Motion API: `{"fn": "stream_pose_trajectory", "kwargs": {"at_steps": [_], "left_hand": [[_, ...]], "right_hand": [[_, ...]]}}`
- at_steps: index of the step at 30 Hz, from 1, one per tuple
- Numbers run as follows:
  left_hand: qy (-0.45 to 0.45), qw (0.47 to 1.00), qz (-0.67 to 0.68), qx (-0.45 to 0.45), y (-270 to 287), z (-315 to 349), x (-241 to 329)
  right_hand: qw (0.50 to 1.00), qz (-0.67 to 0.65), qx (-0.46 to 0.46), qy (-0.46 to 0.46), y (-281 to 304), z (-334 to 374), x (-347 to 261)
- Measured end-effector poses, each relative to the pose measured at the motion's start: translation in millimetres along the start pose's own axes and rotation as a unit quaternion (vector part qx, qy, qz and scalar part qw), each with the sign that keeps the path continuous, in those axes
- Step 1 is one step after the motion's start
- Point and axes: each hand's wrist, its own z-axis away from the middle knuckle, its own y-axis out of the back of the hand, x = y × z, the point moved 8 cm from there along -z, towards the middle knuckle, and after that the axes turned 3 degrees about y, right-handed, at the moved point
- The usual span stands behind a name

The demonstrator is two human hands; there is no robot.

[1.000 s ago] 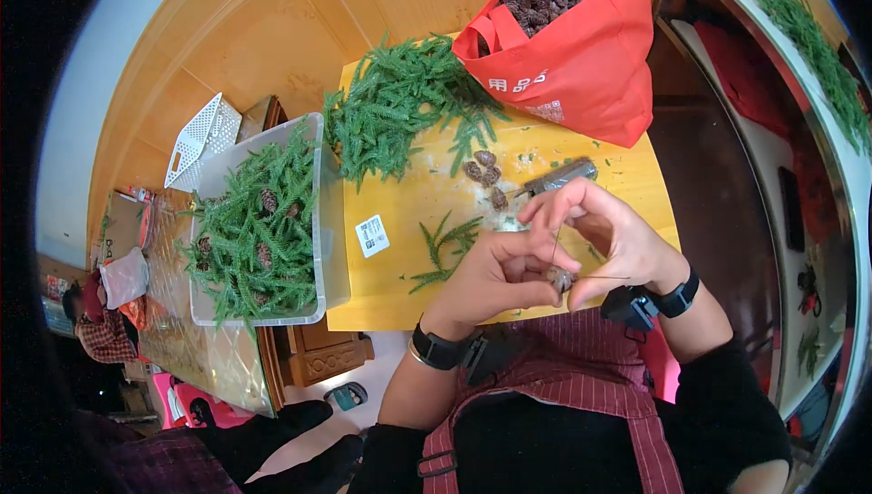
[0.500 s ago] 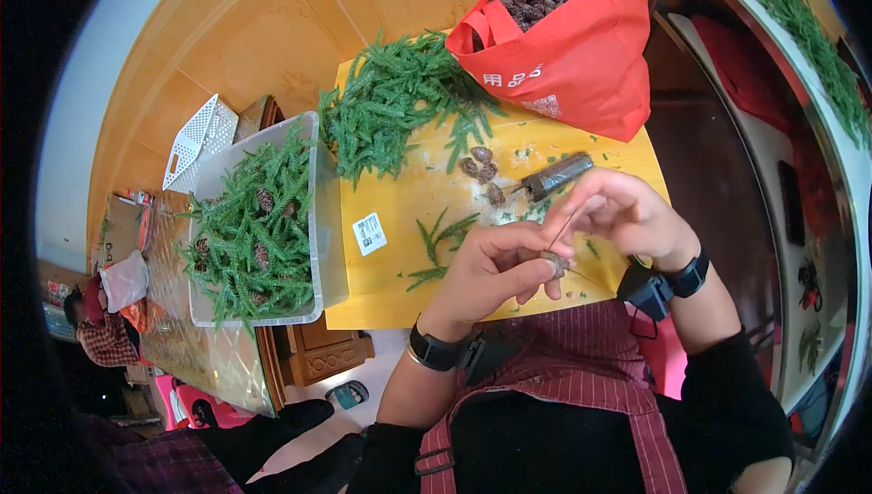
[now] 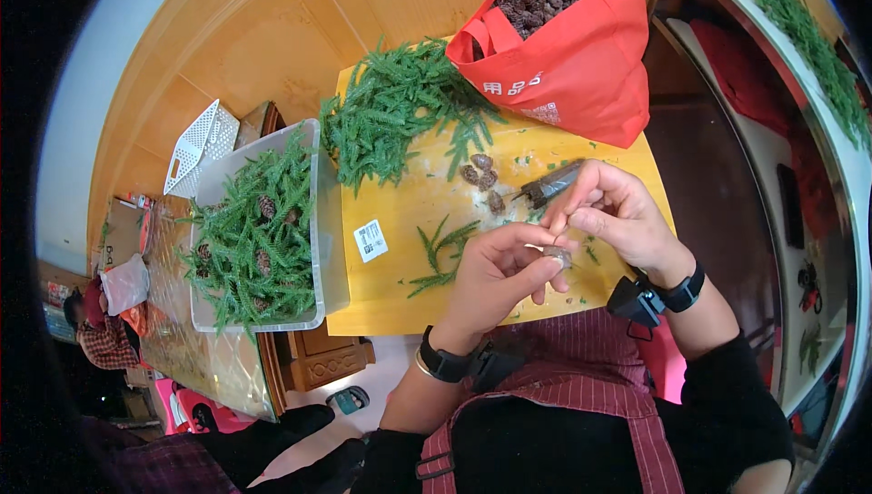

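A small pine cone [image 3: 559, 256] is pinched between the thumb and fingers of my left hand [image 3: 505, 267], over the front part of the yellow table. Just above it, my right hand [image 3: 618, 217] is closed in a pinch on a thin brown wire that runs at the cone; the fingers hide most of the wire. Beyond my hands lies a dark, plastic-wrapped bundle of wires [image 3: 552, 183]. Several loose pine cones [image 3: 481, 172] rest beside the bundle. A green sprig [image 3: 440, 258] lies to the left of my left hand.
A heap of green branches [image 3: 391, 113] covers the table's far left. Behind my hands stands a red bag [image 3: 572, 76] full of pine cones. A clear plastic bin [image 3: 332, 258] at the left holds branches with cones. A white label [image 3: 370, 241] lies on the yellow table [image 3: 381, 299].
My right hand has turned, its fingers curling down closer to the cone and the wire. My left hand keeps hold of the cone in nearly the same place.
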Motion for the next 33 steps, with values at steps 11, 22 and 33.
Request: {"fn": "stream_pose_trajectory", "kwargs": {"at_steps": [11, 22, 33], "left_hand": [[-0.082, 0.993, 0.080, 0.027, 9.4, 1.1, 5.0], [-0.082, 0.994, 0.059, 0.036, 6.0, 3.3, 6.6], [-0.095, 0.995, 0.033, -0.022, -3.3, 5.7, 10.6]], "right_hand": [[0.995, 0.021, 0.088, 0.033, 2.9, 11.3, -8.9], [0.960, 0.233, 0.035, 0.149, -5.6, 20.1, -26.2], [0.999, -0.014, 0.001, 0.030, -11.8, 13.3, -10.8]]}}
